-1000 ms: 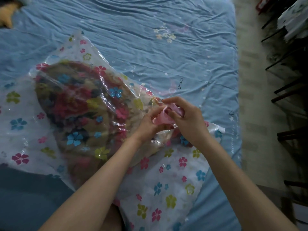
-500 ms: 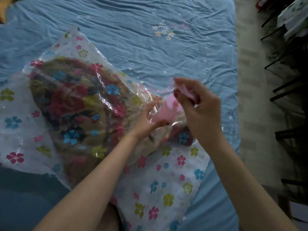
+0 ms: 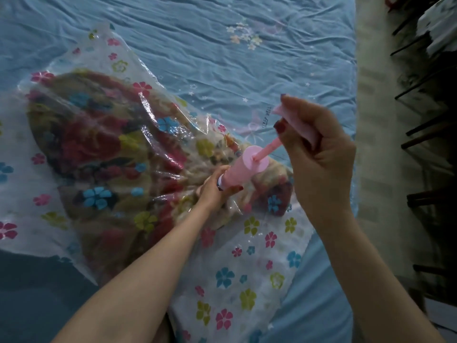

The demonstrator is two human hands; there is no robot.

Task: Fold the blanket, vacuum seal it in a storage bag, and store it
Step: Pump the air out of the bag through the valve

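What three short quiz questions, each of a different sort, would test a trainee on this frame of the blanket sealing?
1. True or false: the blanket lies inside the flowered storage bag.
2. Multiple choice: what does the right hand grip? A) a corner of the bag B) the pump handle C) nothing
3. Fill in: the left hand holds the lower end of the pink ____ against the bag.

Key
1. True; its dark floral pattern shows through the clear plastic.
2. B; the handle is drawn out, baring the rod above the pump barrel.
3. Pump.
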